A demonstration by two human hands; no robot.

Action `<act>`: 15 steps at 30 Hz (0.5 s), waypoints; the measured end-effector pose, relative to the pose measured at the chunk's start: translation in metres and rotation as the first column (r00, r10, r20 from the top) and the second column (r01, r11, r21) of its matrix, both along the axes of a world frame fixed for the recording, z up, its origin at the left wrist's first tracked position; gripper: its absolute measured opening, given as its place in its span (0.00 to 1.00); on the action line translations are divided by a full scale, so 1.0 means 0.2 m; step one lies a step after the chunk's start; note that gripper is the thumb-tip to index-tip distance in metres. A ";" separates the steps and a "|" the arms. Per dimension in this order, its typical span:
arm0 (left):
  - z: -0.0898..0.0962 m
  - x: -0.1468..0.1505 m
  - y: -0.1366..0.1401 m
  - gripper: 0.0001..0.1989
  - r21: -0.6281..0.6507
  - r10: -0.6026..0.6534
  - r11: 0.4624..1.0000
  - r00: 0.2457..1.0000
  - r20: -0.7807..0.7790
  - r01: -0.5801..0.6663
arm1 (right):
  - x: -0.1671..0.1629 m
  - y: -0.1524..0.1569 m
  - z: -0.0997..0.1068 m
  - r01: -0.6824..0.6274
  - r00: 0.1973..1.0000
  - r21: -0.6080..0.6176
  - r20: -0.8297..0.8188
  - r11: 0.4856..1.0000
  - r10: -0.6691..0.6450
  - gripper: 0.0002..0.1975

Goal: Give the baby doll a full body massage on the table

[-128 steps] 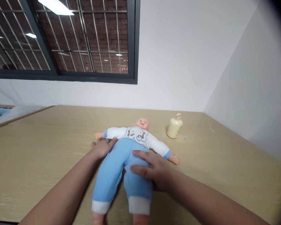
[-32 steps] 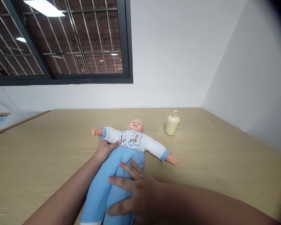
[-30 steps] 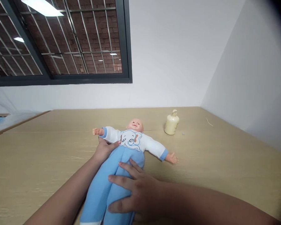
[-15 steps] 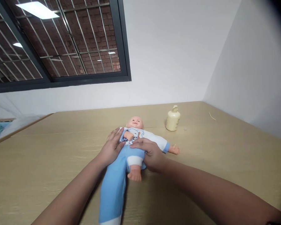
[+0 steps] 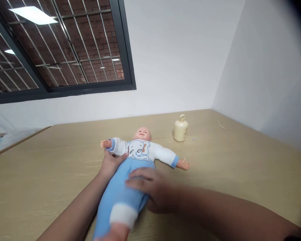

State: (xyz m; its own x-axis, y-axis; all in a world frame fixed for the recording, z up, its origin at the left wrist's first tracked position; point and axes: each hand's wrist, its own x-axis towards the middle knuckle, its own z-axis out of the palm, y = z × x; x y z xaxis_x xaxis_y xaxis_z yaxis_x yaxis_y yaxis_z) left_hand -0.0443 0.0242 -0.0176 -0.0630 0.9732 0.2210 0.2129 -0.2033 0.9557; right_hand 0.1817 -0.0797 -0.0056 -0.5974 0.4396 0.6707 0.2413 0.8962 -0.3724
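The doll (image 5: 137,152) lies face up on the table (image 5: 228,167), long axis running head-away, feet near; the left hand (image 5: 111,164) sits at its flank, thumb on the torso, other fingers hidden; the right hand (image 5: 157,189), blurred, is nearer the legs, fingers (image 5: 141,173) slightly parted across one thigh; whether either grips, I cannot tell
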 end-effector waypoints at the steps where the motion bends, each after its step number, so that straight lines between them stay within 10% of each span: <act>1: 0.00 0.00 0.00 0.45 -0.031 0.015 0.999 0.999 0.046 -0.014 | -0.01 -0.02 -0.01 -0.036 0.998 0.046 0.059 0.998 0.033 0.30; 7: 0.03 0.01 -0.01 0.43 -0.051 0.003 0.999 0.992 0.124 0.003 | -0.05 -0.11 -0.05 -0.144 0.944 0.171 0.320 0.975 0.083 0.19; 15: 0.01 0.00 0.00 0.42 -0.064 0.028 0.998 0.996 0.079 -0.023 | -0.08 -0.12 -0.08 -0.037 0.959 0.254 0.282 0.966 -0.038 0.13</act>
State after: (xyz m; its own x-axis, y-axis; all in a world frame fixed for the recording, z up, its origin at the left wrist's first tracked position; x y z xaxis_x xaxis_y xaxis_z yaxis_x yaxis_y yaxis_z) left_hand -0.0436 0.0252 -0.0148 -0.1029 0.9830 0.1521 0.1393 -0.1372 0.9807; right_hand 0.1657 -0.1042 -0.0218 -0.7785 0.2767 0.5634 0.3032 0.9517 -0.0484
